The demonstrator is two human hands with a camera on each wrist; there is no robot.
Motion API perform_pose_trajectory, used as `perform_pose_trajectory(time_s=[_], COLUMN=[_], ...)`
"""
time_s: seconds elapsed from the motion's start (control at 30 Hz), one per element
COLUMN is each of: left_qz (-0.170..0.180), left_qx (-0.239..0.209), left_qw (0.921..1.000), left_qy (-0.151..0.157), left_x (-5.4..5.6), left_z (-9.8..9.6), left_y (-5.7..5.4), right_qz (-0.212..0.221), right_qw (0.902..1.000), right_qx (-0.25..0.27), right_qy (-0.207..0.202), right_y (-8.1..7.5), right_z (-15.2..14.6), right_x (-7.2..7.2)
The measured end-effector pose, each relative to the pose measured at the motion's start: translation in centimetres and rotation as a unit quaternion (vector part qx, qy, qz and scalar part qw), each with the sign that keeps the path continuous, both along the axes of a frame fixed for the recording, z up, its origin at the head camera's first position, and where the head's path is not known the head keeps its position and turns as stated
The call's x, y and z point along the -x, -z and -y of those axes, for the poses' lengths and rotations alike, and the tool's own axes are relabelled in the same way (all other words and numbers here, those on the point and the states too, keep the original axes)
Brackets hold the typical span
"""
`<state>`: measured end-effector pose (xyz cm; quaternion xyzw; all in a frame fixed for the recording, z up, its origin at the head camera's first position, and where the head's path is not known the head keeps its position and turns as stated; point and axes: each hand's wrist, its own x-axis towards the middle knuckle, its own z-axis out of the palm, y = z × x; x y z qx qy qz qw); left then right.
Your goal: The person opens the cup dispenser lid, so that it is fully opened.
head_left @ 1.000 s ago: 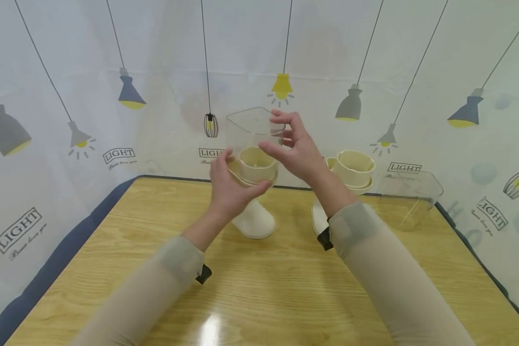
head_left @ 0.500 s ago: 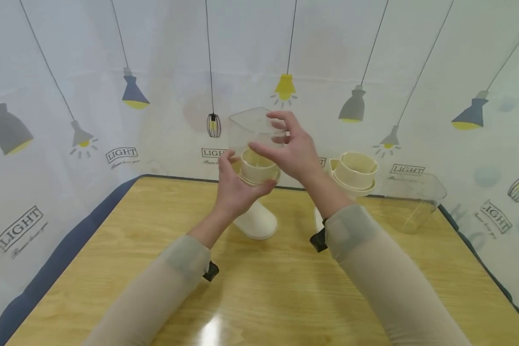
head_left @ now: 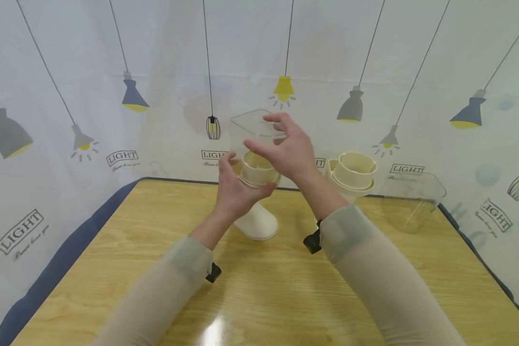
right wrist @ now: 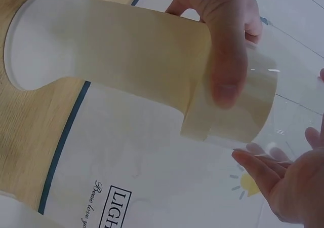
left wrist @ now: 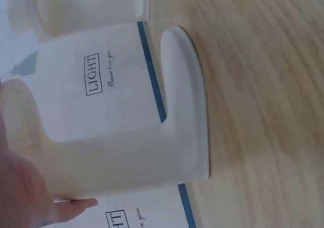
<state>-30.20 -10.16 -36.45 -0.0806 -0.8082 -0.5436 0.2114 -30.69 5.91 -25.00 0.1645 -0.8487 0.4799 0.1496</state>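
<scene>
A white backdrop [head_left: 173, 96], printed with lamps [head_left: 284, 90] and boxed labels [head_left: 122, 157] reading "LIGHT", hangs behind the wood-grain surface [head_left: 264, 293]. In the head view, the left hand [head_left: 238, 193] has its grip wrapped round the upper part of a cream stand [head_left: 257, 223]; the right hand [head_left: 289, 151] curls its grip at the side of a clear container [head_left: 244, 129] on top. Another stand [head_left: 355, 174] and another container [head_left: 408, 202] are to the right. The step seems to be fitting container to stand; the next move likely calls for steadiness and level alignment. The left wrist view shows script like "Beese love you"; no writing shows on the stand. In the right wrist view, the container's wall overlaps the stand's collar; whether it is seated, I cannot tell.
</scene>
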Motion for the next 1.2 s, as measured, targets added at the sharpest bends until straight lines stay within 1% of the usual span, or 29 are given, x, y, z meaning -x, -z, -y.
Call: perform_pose_trajectory(time_s=[0.1,0.23,0.3,0.43,0.57,0.63,0.83,1.03,1.2], left_qz=[-0.003,0.001,0.003,0.005,0.005,0.006,0.015,0.024,0.02], left_qx=[0.009,0.017,0.019,0.018,0.019,0.02,0.019,0.016,0.02], left_qw=[1.0,0.9999,0.9998,0.9998,0.9998,0.9997,0.9994,0.9991,0.9991], left_qy=[-0.001,0.0,0.002,0.004,0.011,0.014,0.026,0.03,0.032], left_x=[0.2,0.4,0.4,0.4,0.4,0.4,0.5,0.5,0.6], left_z=[0.0,0.2,0.3,0.5,0.7,0.7,1.1,1.5,1.6], left_y=[0.1,0.0,-0.1,-0.2,-0.2,-0.1,-0.1,-0.1,-0.1], right_qz=[-0.006,-0.021,-0.026,-0.018,-0.025,-0.022,-0.025,-0.019,-0.005], right_qw=[0.9998,0.9988,0.9985,0.9986,0.9983,0.9982,0.9965,0.9958,0.9948], right_qx=[-0.006,-0.037,-0.042,-0.045,-0.049,-0.05,-0.077,-0.087,-0.093], right_qy=[0.016,0.022,0.025,0.02,0.02,0.024,0.023,0.023,0.041], right_y=[0.0,-0.3,-0.5,-0.8,-1.0,-1.1,-1.4,-1.6,-2.1], right_z=[0.0,0.2,0.3,0.3,0.2,0.2,0.4,0.6,0.6], right_x=[0.0,0.0,0.0,-0.1,-0.3,-0.4,-0.7,-0.6,-0.7])
